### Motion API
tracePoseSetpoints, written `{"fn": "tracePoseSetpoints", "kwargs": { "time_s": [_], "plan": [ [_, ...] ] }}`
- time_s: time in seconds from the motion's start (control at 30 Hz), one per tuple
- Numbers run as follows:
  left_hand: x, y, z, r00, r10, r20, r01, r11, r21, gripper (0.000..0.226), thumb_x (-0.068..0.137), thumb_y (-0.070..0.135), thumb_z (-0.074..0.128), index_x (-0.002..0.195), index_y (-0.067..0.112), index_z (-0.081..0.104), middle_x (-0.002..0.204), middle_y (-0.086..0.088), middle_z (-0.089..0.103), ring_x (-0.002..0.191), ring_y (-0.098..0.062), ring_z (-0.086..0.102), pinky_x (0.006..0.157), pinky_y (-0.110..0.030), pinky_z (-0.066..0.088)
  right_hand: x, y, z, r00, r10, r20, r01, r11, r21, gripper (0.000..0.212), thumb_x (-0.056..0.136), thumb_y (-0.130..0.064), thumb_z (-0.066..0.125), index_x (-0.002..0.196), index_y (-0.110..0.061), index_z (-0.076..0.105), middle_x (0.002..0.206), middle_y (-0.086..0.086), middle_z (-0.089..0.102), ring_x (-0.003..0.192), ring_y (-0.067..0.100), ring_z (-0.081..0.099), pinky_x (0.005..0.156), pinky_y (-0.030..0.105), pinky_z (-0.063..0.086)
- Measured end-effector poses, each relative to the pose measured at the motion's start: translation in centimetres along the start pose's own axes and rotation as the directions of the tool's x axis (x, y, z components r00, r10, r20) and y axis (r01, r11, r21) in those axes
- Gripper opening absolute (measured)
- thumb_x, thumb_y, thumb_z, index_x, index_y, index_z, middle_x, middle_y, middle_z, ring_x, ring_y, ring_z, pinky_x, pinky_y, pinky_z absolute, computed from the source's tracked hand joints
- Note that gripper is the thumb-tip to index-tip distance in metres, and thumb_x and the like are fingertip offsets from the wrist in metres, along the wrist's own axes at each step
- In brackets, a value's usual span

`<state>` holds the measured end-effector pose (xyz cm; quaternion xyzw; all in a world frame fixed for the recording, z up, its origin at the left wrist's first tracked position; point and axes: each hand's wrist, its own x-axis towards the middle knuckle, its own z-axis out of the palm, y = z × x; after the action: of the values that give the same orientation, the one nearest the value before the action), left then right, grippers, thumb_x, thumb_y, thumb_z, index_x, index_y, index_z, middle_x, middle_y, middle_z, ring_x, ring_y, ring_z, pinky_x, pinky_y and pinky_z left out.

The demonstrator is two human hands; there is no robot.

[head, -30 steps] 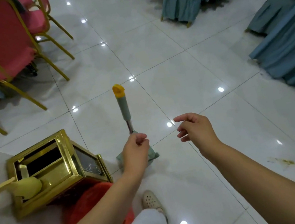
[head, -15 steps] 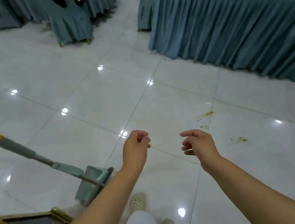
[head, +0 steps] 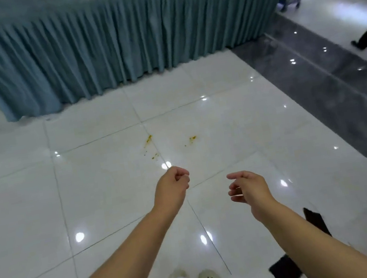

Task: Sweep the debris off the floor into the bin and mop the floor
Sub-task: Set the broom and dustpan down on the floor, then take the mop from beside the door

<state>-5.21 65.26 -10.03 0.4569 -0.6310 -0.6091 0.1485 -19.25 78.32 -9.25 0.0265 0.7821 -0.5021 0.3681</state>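
Head view. Mop and gold bin gone from sight since half a second back; gaze swung round to face the skirted desk (head: 113,43). Both hands now free of any tool. Left hand (head: 173,185) curled into a loose fist, nothing in it. Right hand (head: 246,187) half open, fingers (head: 232,176) slack, empty; hands apart. Debris (head: 150,145): yellow crumbs on the white floor (head: 16,191), in front of the desk skirt, between it and the hands. A second small patch just beside the first. Reads as a break between tools: sweeping not yet begun here, broom likely the next thing wanted. Dark object (head: 316,221) at right, near the forearm, unclear. No brands, labels or writing legible.
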Motion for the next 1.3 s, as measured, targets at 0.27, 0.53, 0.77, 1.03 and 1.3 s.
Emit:
{"fn": "tracePoseSetpoints", "kwargs": {
  "time_s": [0.27, 0.53, 0.77, 1.03, 1.3],
  "plan": [
    [0.9, -0.1, 9.3, 0.902, 0.002, 0.432, -0.085, 0.982, 0.172, 0.019, 0.087, 0.010, 0.053, 0.078, 0.025, 0.060, 0.080, 0.003, 0.064, 0.069, -0.011, 0.063, 0.069, -0.029, 0.049, -2.3, 6.0, -7.9, 0.931, 0.185, -0.314, -0.081, 0.946, 0.315, 0.033, 0.084, 0.009, 0.040, 0.091, -0.005, 0.069, 0.064, 0.009, 0.059, 0.050, 0.018, 0.058, 0.045, 0.024, 0.052],
    [-4.8, -0.3, 22.0, 0.674, -0.052, 0.737, -0.215, 0.941, 0.262, 0.019, 0.089, 0.010, 0.050, 0.082, 0.024, 0.060, 0.083, 0.000, 0.066, 0.072, -0.012, 0.065, 0.065, -0.024, 0.047, -7.9, 12.8, -18.2, 0.744, 0.368, -0.558, 0.000, 0.835, 0.550, 0.032, 0.089, 0.009, 0.039, 0.087, -0.005, 0.067, 0.064, 0.011, 0.056, 0.051, 0.019, 0.055, 0.042, 0.022, 0.050],
    [-11.4, -0.4, 33.3, 0.506, -0.094, 0.857, -0.346, 0.888, 0.302, 0.019, 0.091, 0.009, 0.047, 0.083, 0.022, 0.058, 0.083, -0.001, 0.066, 0.072, -0.013, 0.064, 0.063, -0.021, 0.047, -11.8, 18.5, -29.4, 0.581, 0.475, -0.661, 0.096, 0.766, 0.635, 0.029, 0.091, 0.006, 0.038, 0.090, -0.005, 0.065, 0.068, 0.012, 0.057, 0.055, 0.019, 0.057, 0.043, 0.020, 0.052],
    [-17.9, 2.2, 49.0, 0.438, -0.059, 0.897, -0.384, 0.890, 0.246, 0.012, 0.094, 0.014, 0.049, 0.088, 0.020, 0.057, 0.087, -0.006, 0.065, 0.072, -0.014, 0.063, 0.059, -0.021, 0.048, -10.1, 18.6, -47.1, 0.561, 0.429, -0.708, 0.190, 0.765, 0.615, 0.032, 0.088, 0.010, 0.037, 0.081, -0.007, 0.064, 0.062, 0.010, 0.054, 0.051, 0.018, 0.052, 0.040, 0.017, 0.050],
    [-22.1, 3.4, 62.3, 0.426, -0.108, 0.898, -0.264, 0.935, 0.237, 0.011, 0.093, 0.016, 0.050, 0.087, 0.016, 0.059, 0.080, -0.004, 0.065, 0.066, -0.014, 0.061, 0.067, -0.029, 0.051, -3.5, 18.1, -64.7, 0.470, 0.431, -0.770, 0.190, 0.803, 0.565, 0.024, 0.091, 0.002, 0.041, 0.105, -0.007, 0.059, 0.076, 0.012, 0.055, 0.057, 0.019, 0.052, 0.052, 0.026, 0.053]
  ]
}}
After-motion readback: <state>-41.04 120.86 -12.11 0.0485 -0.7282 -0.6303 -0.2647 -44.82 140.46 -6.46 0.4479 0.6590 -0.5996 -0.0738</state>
